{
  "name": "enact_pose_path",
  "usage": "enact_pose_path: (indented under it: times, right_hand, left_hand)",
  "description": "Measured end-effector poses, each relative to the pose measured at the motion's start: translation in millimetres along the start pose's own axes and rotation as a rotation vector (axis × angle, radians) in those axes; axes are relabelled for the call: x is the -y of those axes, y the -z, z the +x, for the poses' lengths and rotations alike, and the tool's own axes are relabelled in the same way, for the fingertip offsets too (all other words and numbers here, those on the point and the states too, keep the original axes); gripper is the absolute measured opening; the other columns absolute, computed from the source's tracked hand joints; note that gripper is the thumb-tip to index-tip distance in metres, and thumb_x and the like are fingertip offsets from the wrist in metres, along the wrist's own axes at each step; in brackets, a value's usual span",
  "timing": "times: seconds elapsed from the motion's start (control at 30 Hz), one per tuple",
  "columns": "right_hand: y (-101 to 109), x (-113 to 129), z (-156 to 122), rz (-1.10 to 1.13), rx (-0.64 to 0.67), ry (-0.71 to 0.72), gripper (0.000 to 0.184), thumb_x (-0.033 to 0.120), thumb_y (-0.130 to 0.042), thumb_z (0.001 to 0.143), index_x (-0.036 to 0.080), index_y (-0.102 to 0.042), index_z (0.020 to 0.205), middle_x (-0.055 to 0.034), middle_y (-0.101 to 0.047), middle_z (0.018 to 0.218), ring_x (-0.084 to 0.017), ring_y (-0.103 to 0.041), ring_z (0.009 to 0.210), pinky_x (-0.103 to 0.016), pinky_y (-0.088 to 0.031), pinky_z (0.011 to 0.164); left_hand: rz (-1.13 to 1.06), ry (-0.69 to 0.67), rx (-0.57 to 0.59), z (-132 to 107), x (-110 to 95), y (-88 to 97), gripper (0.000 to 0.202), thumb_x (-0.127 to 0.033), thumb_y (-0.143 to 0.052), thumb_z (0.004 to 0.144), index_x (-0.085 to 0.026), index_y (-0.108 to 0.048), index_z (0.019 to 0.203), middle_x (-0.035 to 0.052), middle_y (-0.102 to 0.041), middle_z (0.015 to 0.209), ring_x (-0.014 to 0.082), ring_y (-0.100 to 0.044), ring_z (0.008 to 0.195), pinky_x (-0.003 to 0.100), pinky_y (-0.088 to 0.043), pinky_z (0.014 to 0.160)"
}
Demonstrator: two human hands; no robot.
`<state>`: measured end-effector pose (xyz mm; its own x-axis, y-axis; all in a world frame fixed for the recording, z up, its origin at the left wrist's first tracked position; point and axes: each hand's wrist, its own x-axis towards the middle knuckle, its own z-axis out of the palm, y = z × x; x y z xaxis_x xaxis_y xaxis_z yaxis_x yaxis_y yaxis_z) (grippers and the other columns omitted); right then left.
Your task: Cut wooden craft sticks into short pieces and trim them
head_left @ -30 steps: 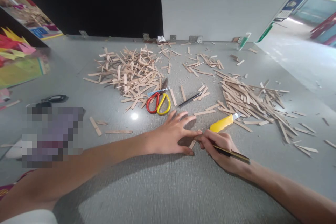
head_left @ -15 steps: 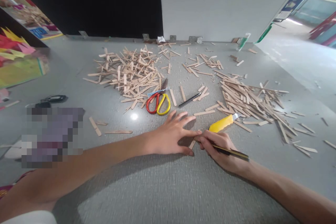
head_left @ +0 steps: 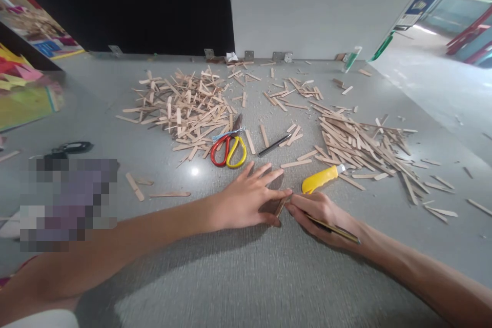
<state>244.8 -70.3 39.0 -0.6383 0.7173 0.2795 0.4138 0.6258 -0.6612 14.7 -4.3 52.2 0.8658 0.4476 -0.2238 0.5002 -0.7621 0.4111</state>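
Observation:
My left hand [head_left: 244, 197] lies over the grey table with its fingers spread. Its index fingertip and thumb press at the two ends of a small wooden craft stick [head_left: 282, 207] on the tabletop. A dark pencil [head_left: 340, 230] is gripped in my right hand [head_left: 321, 212], its tip hidden near the stick by the fingers. Just beyond the right hand rests a yellow-handled cutter [head_left: 320, 179]. Scissors with one red and one yellow handle [head_left: 236, 152] lie past my left fingertips, beside a black pen [head_left: 274, 145].
A loose heap of craft sticks [head_left: 188, 102] covers the back left, and another pile [head_left: 353, 138] spreads at the right. A white-and-black upright panel [head_left: 307, 5] borders the back. At far left are a blurred-out object [head_left: 77, 200] and a colourful paper-filled box [head_left: 26, 105].
The pencil's back end has dipped slightly as the right hand moved a little over the stick. The left hand stays in place; the whole view shifted slightly.

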Motion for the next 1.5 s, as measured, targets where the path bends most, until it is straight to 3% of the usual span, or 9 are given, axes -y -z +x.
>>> enact_pose_path:
  times: [0.4, 0.6, 0.73, 0.87, 0.97, 1.13, 1.3, 1.37, 1.5]
  right_hand:
    - [-6.1, 0.9, -3.2, -0.003, -0.045, -0.084, 0.032, 0.025, -0.040, 0.116, 0.022, -0.053, 0.087, 0.0043, -0.054, 0.069, -0.010, -0.045, 0.055, -0.023, -0.036, 0.054]
    - [-0.9, 4.3, -4.1, 0.033, -0.029, -0.037, 0.028, 0.030, -0.050, 0.116, 0.018, -0.067, 0.098, 0.0015, -0.064, 0.069, -0.010, -0.053, 0.057, -0.022, -0.043, 0.056]
    - [4.8, 5.1, -5.6, 0.100, -0.217, -0.161, 0.016, 0.030, -0.056, 0.113, 0.020, -0.067, 0.108, -0.0009, -0.071, 0.079, -0.011, -0.061, 0.059, -0.022, -0.051, 0.056]
    - [8.6, 4.2, -3.8, 0.353, -0.462, -0.268, 0.020, 0.036, -0.049, 0.114, 0.025, -0.060, 0.128, -0.0087, -0.073, 0.113, -0.017, -0.077, 0.081, -0.035, -0.068, 0.071]
    - [10.2, 4.4, 0.4, 0.469, -0.641, -0.318, 0.020, 0.036, -0.068, 0.105, 0.027, -0.055, 0.118, -0.0034, -0.063, 0.114, -0.016, -0.077, 0.080, -0.034, -0.069, 0.071]
    - [8.6, 13.9, 0.8, 0.515, -0.548, -0.441, 0.022, 0.036, -0.057, 0.109, 0.031, -0.045, 0.127, 0.0000, -0.065, 0.113, -0.005, -0.061, 0.050, -0.019, -0.052, 0.039]
    - [1.2, 30.8, -7.5, 0.032, -0.418, -0.340, 0.017, 0.025, -0.048, 0.113, 0.022, -0.060, 0.125, -0.0039, -0.080, 0.091, -0.006, -0.055, 0.045, -0.017, -0.048, 0.043]
    - [-0.2, 36.3, -10.2, -0.180, -0.389, -0.248, 0.022, 0.022, -0.047, 0.114, 0.019, -0.066, 0.124, -0.0034, -0.079, 0.081, -0.008, -0.059, 0.047, -0.018, -0.051, 0.047]
    - [2.7, 46.3, -16.6, -0.451, -0.434, -0.127, 0.036, 0.018, -0.044, 0.114, 0.018, -0.055, 0.148, -0.0057, -0.082, 0.089, -0.013, -0.072, 0.057, -0.023, -0.061, 0.057]
  left_hand:
    - [-0.044, -0.009, -0.158, -3.4, 0.4, -11.1, 0.073, -0.053, -0.086, 0.091, -0.028, -0.062, 0.155, 0.0182, -0.048, 0.170, 0.0480, -0.036, 0.160, 0.077, -0.028, 0.124]
    - [-0.093, 0.053, -0.275, -8.8, -9.0, -13.0, 0.014, -0.017, -0.076, 0.096, -0.021, -0.080, 0.109, 0.0109, -0.074, 0.126, 0.0335, -0.068, 0.120, 0.050, -0.053, 0.102]
    - [-0.154, 0.205, -0.219, -12.7, -6.0, -8.4, 0.017, -0.006, -0.060, 0.096, -0.017, -0.071, 0.090, 0.0085, -0.070, 0.099, 0.0270, -0.068, 0.097, 0.041, -0.054, 0.090]
    - [-0.214, 0.217, -0.178, -16.1, -2.7, -6.3, 0.015, -0.007, -0.056, 0.094, -0.020, -0.061, 0.087, 0.0061, -0.069, 0.092, 0.0245, -0.067, 0.088, 0.036, -0.053, 0.081]
    - [-0.277, 0.224, -0.201, -15.6, -1.1, -7.5, 0.015, -0.008, -0.052, 0.095, -0.021, -0.058, 0.091, 0.0067, -0.070, 0.095, 0.0241, -0.068, 0.088, 0.036, -0.053, 0.081]
    - [-0.450, 0.268, -0.315, -9.3, 0.2, -4.7, 0.014, -0.013, -0.041, 0.103, -0.020, -0.051, 0.110, 0.0028, -0.066, 0.088, 0.0189, -0.065, 0.075, 0.031, -0.053, 0.070]
    - [-1.032, 0.139, -0.376, -7.7, -7.2, 2.2, 0.028, -0.023, -0.049, 0.105, -0.020, -0.048, 0.132, -0.0007, -0.063, 0.091, 0.0107, -0.058, 0.059, 0.020, -0.046, 0.050]
    - [-1.136, 0.117, -0.372, -10.9, -12.4, 5.2, 0.027, -0.031, -0.049, 0.108, -0.021, -0.048, 0.133, -0.0017, -0.061, 0.088, 0.0118, -0.060, 0.060, 0.018, -0.046, 0.045]
    - [-1.188, 0.085, -0.375, -24.7, -25.2, 14.2, 0.031, -0.038, -0.046, 0.112, -0.024, -0.041, 0.140, -0.0056, -0.060, 0.078, 0.0116, -0.060, 0.056, 0.019, -0.049, 0.047]
